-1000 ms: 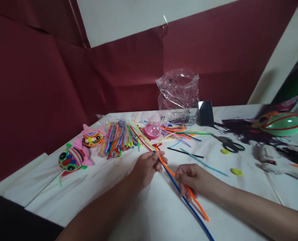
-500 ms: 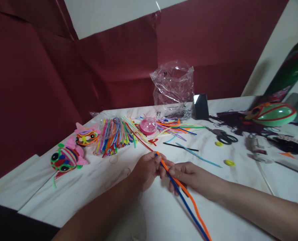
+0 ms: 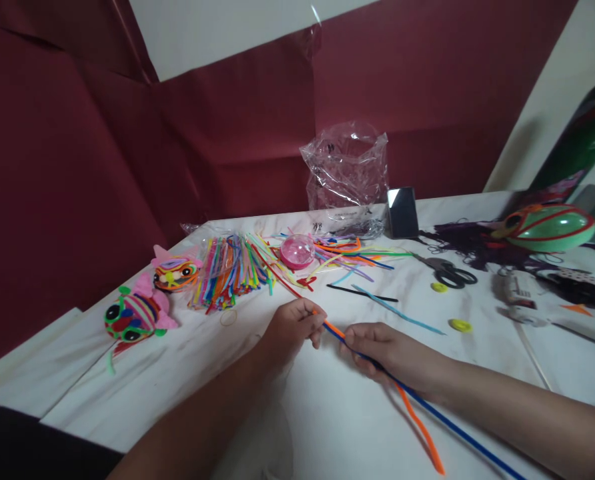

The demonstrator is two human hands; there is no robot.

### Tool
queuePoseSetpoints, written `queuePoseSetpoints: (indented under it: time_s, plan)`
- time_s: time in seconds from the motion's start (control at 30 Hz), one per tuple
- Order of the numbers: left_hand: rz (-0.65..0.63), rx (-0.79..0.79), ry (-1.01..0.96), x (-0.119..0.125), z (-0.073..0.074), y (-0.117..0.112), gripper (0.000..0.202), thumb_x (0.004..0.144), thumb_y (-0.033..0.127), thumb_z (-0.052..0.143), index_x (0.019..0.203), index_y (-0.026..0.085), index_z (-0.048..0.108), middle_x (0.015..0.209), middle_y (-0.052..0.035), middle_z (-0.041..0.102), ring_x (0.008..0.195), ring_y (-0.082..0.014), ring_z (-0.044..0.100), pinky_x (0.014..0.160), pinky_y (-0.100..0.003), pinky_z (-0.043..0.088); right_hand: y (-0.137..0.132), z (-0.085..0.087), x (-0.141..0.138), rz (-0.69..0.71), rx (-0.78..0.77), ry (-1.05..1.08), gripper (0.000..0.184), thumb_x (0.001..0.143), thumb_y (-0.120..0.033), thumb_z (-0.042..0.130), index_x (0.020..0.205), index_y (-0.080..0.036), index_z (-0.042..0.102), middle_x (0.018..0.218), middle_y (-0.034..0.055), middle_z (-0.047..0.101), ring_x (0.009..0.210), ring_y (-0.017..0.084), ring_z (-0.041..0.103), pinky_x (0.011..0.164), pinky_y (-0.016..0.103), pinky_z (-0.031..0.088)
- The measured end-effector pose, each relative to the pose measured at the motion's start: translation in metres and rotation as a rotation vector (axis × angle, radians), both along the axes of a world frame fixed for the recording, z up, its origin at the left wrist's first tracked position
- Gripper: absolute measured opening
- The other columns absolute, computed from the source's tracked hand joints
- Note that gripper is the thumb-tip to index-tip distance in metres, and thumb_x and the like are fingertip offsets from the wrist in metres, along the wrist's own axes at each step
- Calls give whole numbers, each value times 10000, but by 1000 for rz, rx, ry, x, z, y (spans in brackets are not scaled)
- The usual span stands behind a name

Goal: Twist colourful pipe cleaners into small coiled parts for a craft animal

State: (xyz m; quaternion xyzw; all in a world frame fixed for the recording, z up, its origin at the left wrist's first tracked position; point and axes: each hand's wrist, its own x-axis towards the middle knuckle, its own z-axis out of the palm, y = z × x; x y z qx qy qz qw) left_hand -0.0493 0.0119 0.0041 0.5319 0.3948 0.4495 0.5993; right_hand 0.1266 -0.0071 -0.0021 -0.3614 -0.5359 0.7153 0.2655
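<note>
Near the middle of the table, my left hand (image 3: 297, 327) pinches the far ends of an orange pipe cleaner (image 3: 418, 427) and a blue pipe cleaner (image 3: 460, 432). A short way along them, my right hand (image 3: 385, 350) is closed round both, thumb on top. Between the hands the two strands lie side by side. Past my right hand they spread apart and trail toward the lower right, the blue one reaching farther. Beyond my left hand a red pipe cleaner (image 3: 283, 281) lies on the table.
Behind are a bundle of coloured pipe cleaners (image 3: 232, 273), a clear-topped pink ball (image 3: 297, 252) and a phone (image 3: 402, 212). Two decorated fish (image 3: 136, 313) stand at left. Scissors (image 3: 450, 273), yellow rings (image 3: 460, 325), a glue gun (image 3: 522, 297) and a green balloon-like shape (image 3: 552, 228) are at right.
My right hand now wraps both pipe cleaners more closely. Their loose ends have swung to the right and spread apart. My left hand still pinches the far ends.
</note>
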Motion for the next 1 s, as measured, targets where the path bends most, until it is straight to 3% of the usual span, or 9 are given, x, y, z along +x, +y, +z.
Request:
queuePoseSetpoints:
  time_s: [0.13, 0.33, 0.57, 0.67, 0.77, 0.87, 1.0]
  plan:
    - [-6, -47, -62, 3, 3, -4, 193, 633, 278, 658, 664, 136, 530, 454, 51, 466, 383, -58, 419, 420, -209, 331, -4, -1, -1, 12, 99, -24, 347, 747, -498, 527, 718, -152, 533, 398, -90, 334, 358, 31, 231, 359, 181, 140]
    - [17, -16, -166, 5, 4, -5, 194, 620, 263, 673, 700, 124, 565, 459, 50, 467, 404, -62, 429, 445, -221, 358, -3, 1, 1, 9, -9, 70, 296, 781, -446, 501, 735, -157, 545, 417, -73, 380, 345, 36, 257, 346, 181, 148]
    - [135, 83, -161, 5, 1, -7, 213, 685, 309, 624, 608, 138, 522, 447, 50, 460, 412, -63, 421, 449, -214, 341, -6, 5, 1, -13, 11, 110, 298, 797, -425, 493, 688, -151, 537, 363, -87, 326, 324, 31, 195, 329, 172, 132]
    - [170, 91, -200, 8, 0, -8, 198, 663, 320, 645, 698, 144, 561, 491, 50, 488, 434, -64, 410, 482, -228, 359, -7, 7, 0, -35, -52, 137, 290, 793, -424, 498, 689, -155, 527, 365, -92, 320, 316, 29, 187, 318, 169, 133]
    - [46, 7, -167, 11, -2, -11, 273, 585, 290, 702, 788, 138, 601, 504, 49, 490, 459, -72, 404, 510, -239, 356, -7, 5, -1, -46, -63, 150, 290, 790, -426, 501, 691, -155, 523, 370, -91, 326, 311, 27, 201, 319, 169, 138]
    - [-23, -22, -57, 14, -3, -16, 230, 641, 335, 656, 625, 113, 600, 474, 27, 468, 472, -76, 407, 515, -237, 315, -8, 4, -2, 3, -32, 140, 309, 792, -441, 491, 712, -145, 531, 390, -84, 356, 317, 26, 240, 329, 166, 147]
    - [196, 12, -91, 10, 3, -17, 235, 663, 341, 633, 615, 114, 598, 468, 22, 478, 464, -68, 398, 505, -223, 292, -5, 8, -1, 82, 97, 23, 349, 796, -463, 455, 685, -138, 519, 392, -63, 431, 308, 30, 298, 335, 166, 190]
